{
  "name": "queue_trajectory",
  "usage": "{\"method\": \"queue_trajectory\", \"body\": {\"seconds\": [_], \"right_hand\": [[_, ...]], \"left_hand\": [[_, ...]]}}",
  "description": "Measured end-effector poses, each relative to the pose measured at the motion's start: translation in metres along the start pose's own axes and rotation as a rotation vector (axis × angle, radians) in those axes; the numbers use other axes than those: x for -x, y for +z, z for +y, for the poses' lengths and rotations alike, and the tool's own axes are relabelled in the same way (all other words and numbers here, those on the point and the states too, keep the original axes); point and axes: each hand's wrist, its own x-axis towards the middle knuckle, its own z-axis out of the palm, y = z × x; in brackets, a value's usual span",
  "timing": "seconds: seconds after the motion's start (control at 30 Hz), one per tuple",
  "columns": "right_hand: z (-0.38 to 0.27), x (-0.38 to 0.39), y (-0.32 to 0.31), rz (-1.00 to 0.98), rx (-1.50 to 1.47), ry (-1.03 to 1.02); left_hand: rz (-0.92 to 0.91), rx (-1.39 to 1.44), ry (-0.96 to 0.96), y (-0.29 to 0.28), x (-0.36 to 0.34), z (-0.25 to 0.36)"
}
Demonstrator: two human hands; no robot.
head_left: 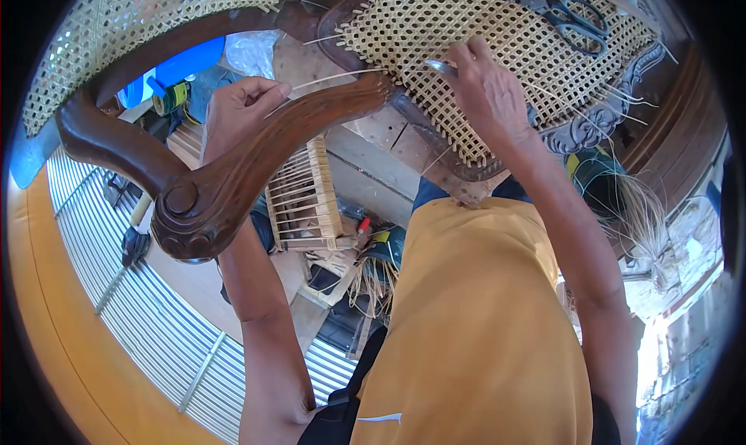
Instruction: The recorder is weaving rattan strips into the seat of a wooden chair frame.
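Cane strand (334, 76): thin, pale, running from the edge of the woven cane seat (466, 33) leftward across the gap to the left hand (237, 111), whose grip is closed on its free end, thumb and fingertips pinched together just above the dark carved wooden armrest (233, 165). Right hand (486, 88): resting on the woven seat, grip closed on a slim metal tool (441, 67) whose tip points left toward the seat's rim, close to where the strand leaves the weave. Seat: open lattice of light cane set in a dark carved frame (590, 130), loose strand ends sticking out along its near edge. Scissors (563, 10): dark handles, lying on the weave well beyond the right hand, toward the far right. Second cane panel (116, 26): up and left of the left hand, behind the armrest's curve. Below both hands: a small unfinished slatted frame (303, 200), a bundle of loose cane fibres (645, 220) to the right of the right forearm, and the person's yellow shirt (474, 328) nearest the viewer.
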Motion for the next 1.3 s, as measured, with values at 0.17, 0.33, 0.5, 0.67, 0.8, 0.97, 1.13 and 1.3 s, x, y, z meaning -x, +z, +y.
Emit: {"method": "queue_trajectory", "body": {"seconds": [0.17, 0.33, 0.5, 0.67, 0.8, 0.97, 1.13, 1.3], "right_hand": [[0.007, -0.004, -0.007, -0.111, 0.007, 0.004], [0.008, -0.001, -0.011, -0.299, -0.033, 0.103], [0.019, 0.004, -0.025, -0.29, -0.029, 0.143], [0.056, 0.019, -0.063, -0.239, 0.02, 0.216], [0.092, 0.041, -0.102, -0.252, 0.028, 0.265], [0.13, 0.061, -0.142, -0.095, 0.108, 0.522], [0.163, 0.091, -0.172, -0.153, 0.128, 0.494], [0.221, 0.13, -0.196, -0.123, 0.15, 0.511]], "left_hand": [[0.031, 0.004, 0.033, -0.002, -0.003, 0.002], [0.036, -0.007, 0.115, 0.0, -0.009, 0.012], [0.084, -0.254, 0.049, 0.001, -0.017, 0.016], [0.044, -0.38, 0.166, 0.009, -0.027, 0.019], [-0.092, -0.437, 0.213, 0.027, -0.043, 0.02], [-0.053, -0.399, 0.225, 0.026, -0.04, 0.012], [-0.064, -0.319, 0.163, 0.03, -0.049, 0.006], [-0.198, -0.264, 0.32, 0.048, -0.065, -0.003]]}}
